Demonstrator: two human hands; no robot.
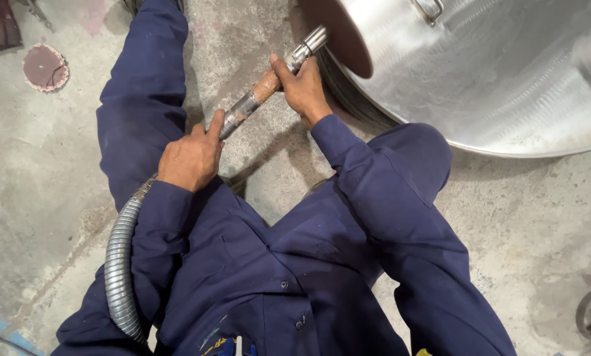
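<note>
two hands closed on one flexible-shaft polishing tool, its far end at the steel vessel.
left hand grips the near shaft by the ribbed hose, right hand grips farther up; it seems best to keep both firm and the disc flat on the steel vessel. a spare disc lies far left on the floor; the person's knee crowds the right.

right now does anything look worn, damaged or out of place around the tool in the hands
The metal tool handle has a patchy orange-brown wrap that looks worn where the right hand grips it. A round reddish disc with frayed-looking edges lies loose on the concrete floor.
</note>
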